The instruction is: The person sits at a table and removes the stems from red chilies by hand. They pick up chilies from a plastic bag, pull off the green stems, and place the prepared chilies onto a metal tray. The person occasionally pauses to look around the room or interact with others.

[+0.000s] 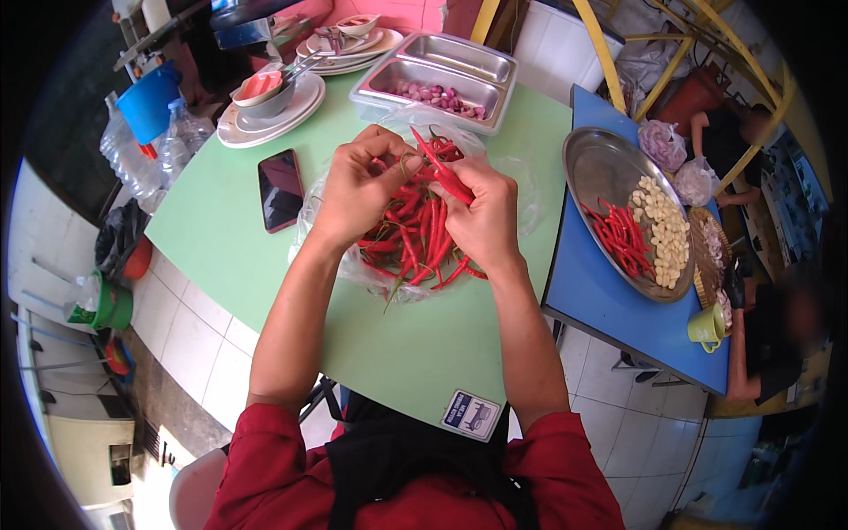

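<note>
Both my hands are raised over a clear plastic bag [311, 228] heaped with red chili peppers [424, 232], many with green stems. Between the fingers and palm of my right hand [487, 199] are red chilies, one pointing up. My left hand [371, 179] pinches a thin green stem with thumb and forefinger beside them. At the right, on the blue table, an oval metal tray [586, 156] bears a pile of red chilies without visible green stems [619, 242] and peeled garlic cloves [666, 232]. A divided steel container [457, 59] behind the bag holds shallots [440, 99].
A phone [279, 190] lies left of the bag on the green table [411, 351]. Stacked plates [232, 132] and bowls stand at the far left. On the blue table [596, 311] are a green mug [705, 328] and a woven tray [705, 265]. Two other people are at the right.
</note>
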The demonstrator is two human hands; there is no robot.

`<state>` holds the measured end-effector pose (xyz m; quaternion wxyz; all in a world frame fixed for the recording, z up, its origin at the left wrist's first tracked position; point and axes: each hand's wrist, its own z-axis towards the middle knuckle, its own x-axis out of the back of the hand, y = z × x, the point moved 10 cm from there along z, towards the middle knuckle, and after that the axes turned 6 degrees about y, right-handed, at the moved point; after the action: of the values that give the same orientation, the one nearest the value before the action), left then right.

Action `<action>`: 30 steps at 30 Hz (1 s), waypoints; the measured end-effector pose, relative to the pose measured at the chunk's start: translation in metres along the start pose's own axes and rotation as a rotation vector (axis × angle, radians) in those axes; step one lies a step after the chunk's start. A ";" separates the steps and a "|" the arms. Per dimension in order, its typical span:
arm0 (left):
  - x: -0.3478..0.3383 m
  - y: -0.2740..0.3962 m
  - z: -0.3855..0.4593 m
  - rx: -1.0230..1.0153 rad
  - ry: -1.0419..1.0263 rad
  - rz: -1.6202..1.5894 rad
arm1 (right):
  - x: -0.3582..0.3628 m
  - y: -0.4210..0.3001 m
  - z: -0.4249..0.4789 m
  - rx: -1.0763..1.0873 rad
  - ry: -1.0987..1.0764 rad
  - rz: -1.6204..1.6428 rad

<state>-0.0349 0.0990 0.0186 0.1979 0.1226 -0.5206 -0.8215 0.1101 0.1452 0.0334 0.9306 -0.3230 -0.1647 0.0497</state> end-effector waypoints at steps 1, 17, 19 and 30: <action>0.001 0.004 0.000 -0.043 -0.014 -0.009 | 0.001 0.002 0.002 0.050 0.001 -0.034; -0.063 0.035 -0.040 -0.352 -0.341 1.054 | 0.041 0.070 -0.005 -0.569 0.418 0.810; -0.082 0.014 -0.053 -0.390 -0.422 1.157 | 0.043 0.076 -0.008 -0.627 0.429 0.851; -0.013 0.003 -0.009 0.093 -0.060 0.202 | 0.035 0.068 -0.008 -0.713 0.317 0.808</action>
<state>-0.0188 0.0964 0.0172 0.2580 0.0538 -0.5737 -0.7756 0.1470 0.2015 -0.0048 0.6841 -0.6587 0.1075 0.2944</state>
